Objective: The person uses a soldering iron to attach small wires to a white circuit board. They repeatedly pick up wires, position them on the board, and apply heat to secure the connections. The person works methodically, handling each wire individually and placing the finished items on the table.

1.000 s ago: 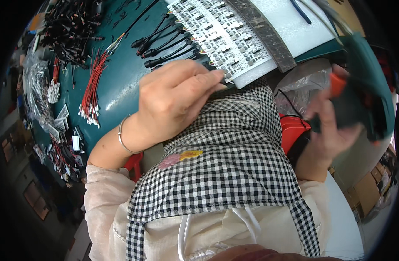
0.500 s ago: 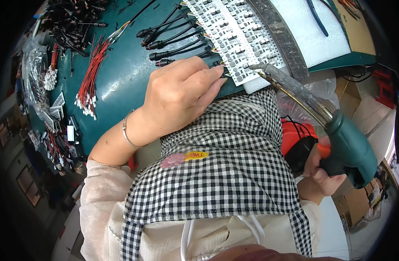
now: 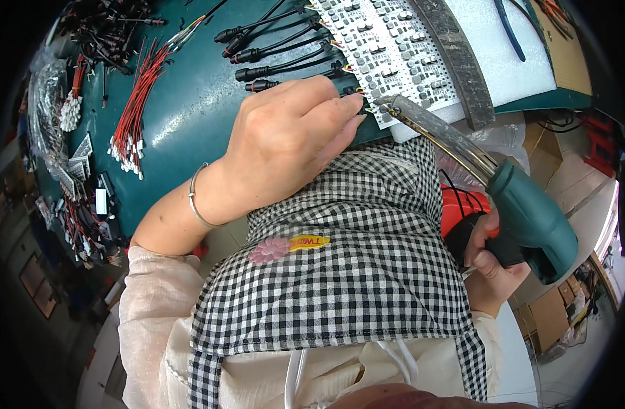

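Observation:
My left hand [image 3: 295, 140] is closed in a pinch at the near left corner of a white circuit board [image 3: 394, 58]. A black cable seems to run into its fingers, mostly hidden; coloured wire ends show beside the fingertips. My right hand [image 3: 493, 262] grips a green soldering gun [image 3: 534, 218], its thumb and fingers wrapped round the handle. The gun's dark tip [image 3: 386, 102] is over the board's near corner, close to my left fingertips; I cannot tell if it touches. Several black connector cables [image 3: 278, 69] fan out from the board's left edge.
A dark, worn bar [image 3: 455, 61] lies across the board's right side, on white foam [image 3: 507, 44]. Red wires with white plugs [image 3: 132, 116] lie on the green table mat [image 3: 190, 116]. Black connectors [image 3: 101, 31] are heaped at the far left. Cardboard boxes [image 3: 554, 317] stand at right.
The soldering gun has moved left, bringing its tip nearer my left fingertips. My left hand keeps its pinch and sits slightly farther right in the picture; the view has shifted a little.

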The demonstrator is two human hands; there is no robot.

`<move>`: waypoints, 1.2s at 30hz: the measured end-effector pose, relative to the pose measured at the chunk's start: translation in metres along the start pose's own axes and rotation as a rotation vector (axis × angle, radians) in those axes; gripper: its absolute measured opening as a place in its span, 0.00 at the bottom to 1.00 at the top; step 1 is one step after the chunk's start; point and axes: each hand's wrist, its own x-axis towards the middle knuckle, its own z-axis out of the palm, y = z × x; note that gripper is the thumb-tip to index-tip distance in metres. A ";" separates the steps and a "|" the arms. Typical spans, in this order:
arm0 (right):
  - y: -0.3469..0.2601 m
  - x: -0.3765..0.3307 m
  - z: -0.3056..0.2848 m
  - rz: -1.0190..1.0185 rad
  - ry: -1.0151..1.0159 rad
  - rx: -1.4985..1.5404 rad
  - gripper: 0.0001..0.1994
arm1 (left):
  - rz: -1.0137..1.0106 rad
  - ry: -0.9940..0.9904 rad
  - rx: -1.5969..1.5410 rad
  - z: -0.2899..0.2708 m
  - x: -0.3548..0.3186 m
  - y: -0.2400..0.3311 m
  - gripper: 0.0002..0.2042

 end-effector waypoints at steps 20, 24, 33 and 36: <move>-0.009 0.017 -0.003 -0.077 -0.140 0.036 0.34 | 0.016 0.023 0.007 0.002 -0.003 0.000 0.10; -0.021 0.030 -0.017 -0.090 -0.331 0.107 0.35 | 0.028 0.035 -0.012 0.003 0.000 -0.003 0.10; -0.013 0.020 -0.011 -0.095 -0.251 0.099 0.35 | 0.011 0.013 0.027 0.001 -0.003 0.000 0.11; -0.014 0.016 -0.011 -0.062 -0.195 0.142 0.35 | 0.016 0.001 0.014 0.001 0.000 -0.001 0.11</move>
